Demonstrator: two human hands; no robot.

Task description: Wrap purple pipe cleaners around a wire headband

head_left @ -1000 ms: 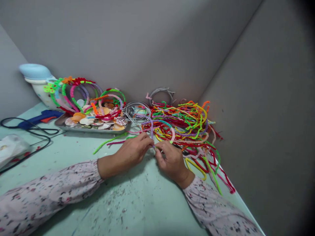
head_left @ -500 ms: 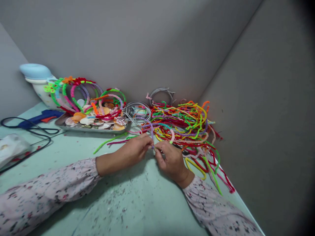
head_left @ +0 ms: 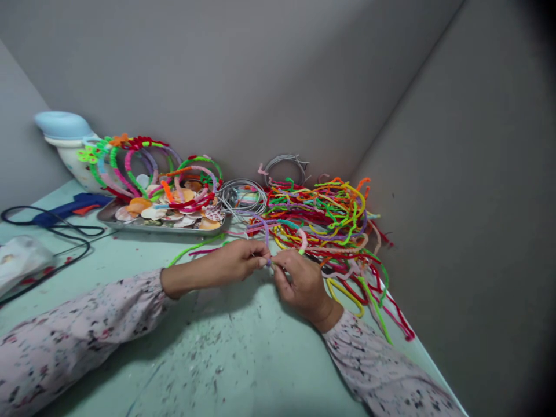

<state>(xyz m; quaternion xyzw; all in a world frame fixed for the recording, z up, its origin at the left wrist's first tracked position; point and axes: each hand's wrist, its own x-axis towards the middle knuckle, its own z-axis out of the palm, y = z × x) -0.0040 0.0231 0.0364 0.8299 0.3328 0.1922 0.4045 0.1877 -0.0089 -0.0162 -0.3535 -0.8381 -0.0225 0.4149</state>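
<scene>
A purple pipe cleaner (head_left: 266,227) rises in a curve from between my fingertips. My left hand (head_left: 243,260) pinches it, thumb and forefinger pressed together. Close beside it, my right hand (head_left: 299,284) is closed on the end of a wrapped band (head_left: 303,237), coloured teal, pink and green, which arcs up above the knuckles. A small purple wrap shows between the two hands. Behind them lies a large tangle of coloured pipe cleaners (head_left: 321,208).
A metal tray (head_left: 174,231) of shells stands at the left, with wrapped hoops (head_left: 130,168) above it. Near it are a blue glue gun (head_left: 69,209) with a black cable, a plastic bag (head_left: 21,260), a blue-topped container (head_left: 63,126) and wire coils (head_left: 243,197).
My left hand and forearm have shifted slightly left and turned flatter, and the fingertips have moved a little down around the purple wrap. My right hand has hardly moved.
</scene>
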